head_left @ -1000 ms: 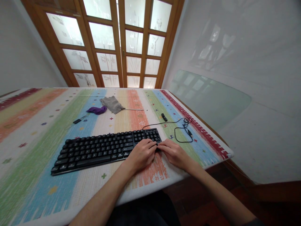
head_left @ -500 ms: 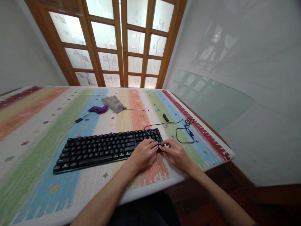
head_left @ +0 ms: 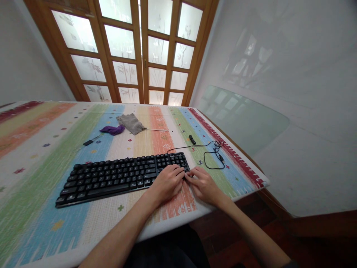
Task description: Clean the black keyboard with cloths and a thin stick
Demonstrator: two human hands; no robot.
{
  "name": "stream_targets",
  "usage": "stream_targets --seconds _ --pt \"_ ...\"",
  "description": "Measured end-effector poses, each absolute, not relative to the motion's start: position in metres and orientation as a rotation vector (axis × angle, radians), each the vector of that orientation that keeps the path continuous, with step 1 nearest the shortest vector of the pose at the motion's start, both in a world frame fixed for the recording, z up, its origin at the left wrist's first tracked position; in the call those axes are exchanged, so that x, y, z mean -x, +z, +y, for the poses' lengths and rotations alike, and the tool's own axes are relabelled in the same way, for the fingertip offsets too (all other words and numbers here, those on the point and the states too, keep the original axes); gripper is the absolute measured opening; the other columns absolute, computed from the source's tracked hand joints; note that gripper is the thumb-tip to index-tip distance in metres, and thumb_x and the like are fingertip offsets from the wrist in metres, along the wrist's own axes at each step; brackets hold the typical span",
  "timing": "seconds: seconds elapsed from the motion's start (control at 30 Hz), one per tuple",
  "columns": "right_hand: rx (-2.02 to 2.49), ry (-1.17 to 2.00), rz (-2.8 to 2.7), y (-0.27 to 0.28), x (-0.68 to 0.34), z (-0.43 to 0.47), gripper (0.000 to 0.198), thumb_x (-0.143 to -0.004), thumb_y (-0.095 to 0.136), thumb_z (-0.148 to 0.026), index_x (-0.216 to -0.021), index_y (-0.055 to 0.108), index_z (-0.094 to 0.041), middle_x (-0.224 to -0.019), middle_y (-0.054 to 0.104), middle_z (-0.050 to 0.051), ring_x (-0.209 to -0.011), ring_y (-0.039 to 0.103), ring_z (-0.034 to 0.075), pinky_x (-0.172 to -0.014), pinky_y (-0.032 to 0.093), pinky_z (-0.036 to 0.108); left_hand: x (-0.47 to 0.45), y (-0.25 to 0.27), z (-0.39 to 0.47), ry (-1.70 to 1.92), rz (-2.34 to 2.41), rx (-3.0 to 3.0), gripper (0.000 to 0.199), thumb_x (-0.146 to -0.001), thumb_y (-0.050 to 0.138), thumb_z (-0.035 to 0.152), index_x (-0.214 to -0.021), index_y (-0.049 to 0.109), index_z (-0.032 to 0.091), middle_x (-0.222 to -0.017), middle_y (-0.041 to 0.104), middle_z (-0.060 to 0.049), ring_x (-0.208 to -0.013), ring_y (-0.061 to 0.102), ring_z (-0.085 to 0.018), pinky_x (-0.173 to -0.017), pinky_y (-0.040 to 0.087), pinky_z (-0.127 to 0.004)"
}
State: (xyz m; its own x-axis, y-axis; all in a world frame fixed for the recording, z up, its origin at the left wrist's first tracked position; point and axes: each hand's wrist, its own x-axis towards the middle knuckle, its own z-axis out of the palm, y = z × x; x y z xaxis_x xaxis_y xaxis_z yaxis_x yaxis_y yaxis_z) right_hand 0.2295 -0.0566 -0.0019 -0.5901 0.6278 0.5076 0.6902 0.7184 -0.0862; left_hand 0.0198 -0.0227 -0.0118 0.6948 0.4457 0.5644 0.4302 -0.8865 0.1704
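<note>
Left hand (head_left: 169, 182) and right hand (head_left: 205, 187) close together at the keyboard (head_left: 108, 178)

They crowd the near right corner, hiding it, so I can't tell whether either grips anything. The black keyboard lies before the person on the striped surface (head_left: 103, 217). Its cable (head_left: 205, 159) loops off rightward; beyond, a small black object (head_left: 192, 140) is hard to make out.

Can read no word, brand or number anywhere, only make out pale legends (head_left: 140, 184), too small and blurred to decipher, across the black keyboard (head_left: 119, 178) and a green plus-shaped sign (head_left: 120, 207) on the striped cloth (head_left: 96, 219).
</note>
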Motion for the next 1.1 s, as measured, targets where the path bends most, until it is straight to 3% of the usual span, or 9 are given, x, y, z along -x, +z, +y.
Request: stream_targets --seconds 0.2,0.37,0.63,0.73,0.93,1.1 --pt "1.082 0.026 -2.201 0.011 -0.250 -0.020 0.026 -0.085 0.053 -0.009 -0.089 0.075 -0.022 -0.088 0.072 0.006 -0.086 0.062 0.021 -0.084 0.051 0.040 -0.017 -0.012 -0.024 0.920 0.766 -2.877 0.037 -0.088 0.056 0.011 -0.125 0.061 0.009 -0.132 0.065 -0.015 -0.126 0.056 -0.028 -0.106 0.048 -0.045" --pt "1.455 -0.108 -2.006 0.010 -0.276 0.040 0.016 -0.084 0.059 -0.021 -0.092 0.074 -0.019 -0.092 0.075 0.008 -0.086 0.064 0.024 -0.089 0.048 0.042 -0.017 -0.014 -0.024 0.780 0.796 -2.914 0.043 -0.089 0.057 0.015 -0.131 0.057 0.010 -0.143 0.058 -0.015 -0.136 0.049 -0.029 -0.113 0.041 -0.048" --pt "1.905 -0.220 -1.955 -0.006 -0.277 0.098 0.028 -0.087 0.063 -0.029 -0.106 0.071 -0.009 -0.097 0.073 0.015 -0.096 0.063 0.029 -0.086 0.046 0.039 -0.024 -0.022 -0.023 0.724 0.826 -2.985 0.041 -0.093 0.052 0.017 -0.132 0.057 0.007 -0.142 0.058 -0.018 -0.137 0.049 -0.028 -0.116 0.038 -0.045" --pt "1.901 -0.253 -1.951 -0.010 -0.274 0.103 0.025 -0.090 0.059 -0.029 -0.098 0.073 -0.010 -0.097 0.073 0.019 -0.097 0.062 0.031 -0.086 0.046 0.040 -0.024 -0.023 -0.024 0.690 0.836 -3.022 0.042 -0.093 0.051 0.018 -0.133 0.055 0.005 -0.142 0.057 -0.019 -0.138 0.048 -0.029 -0.116 0.037 -0.045" --pt "1.809 -0.238 -1.933 -0.001 -0.266 0.095 0.023 -0.090 0.055 -0.027 -0.092 0.075 -0.015 -0.094 0.074 0.014 -0.093 0.063 0.027 -0.089 0.046 0.039 -0.023 -0.024 -0.025 0.700 0.839 -3.008 0.045 -0.092 0.050 0.018 -0.136 0.053 0.007 -0.145 0.054 -0.019 -0.140 0.046 -0.028 -0.116 0.036 -0.045" --pt "1.510 0.025 -1.918 0.009 -0.256 0.049 0.022 -0.087 0.060 -0.032 -0.092 0.074 -0.016 -0.086 0.074 0.008 -0.072 0.062 0.019 -0.075 0.050 0.034 -0.024 -0.023 -0.026 0.654 0.851 -3.045 0.047 -0.092 0.048 0.017 -0.137 0.051 0.004 -0.147 0.052 -0.021 -0.139 0.047 -0.030 -0.117 0.035 -0.045"
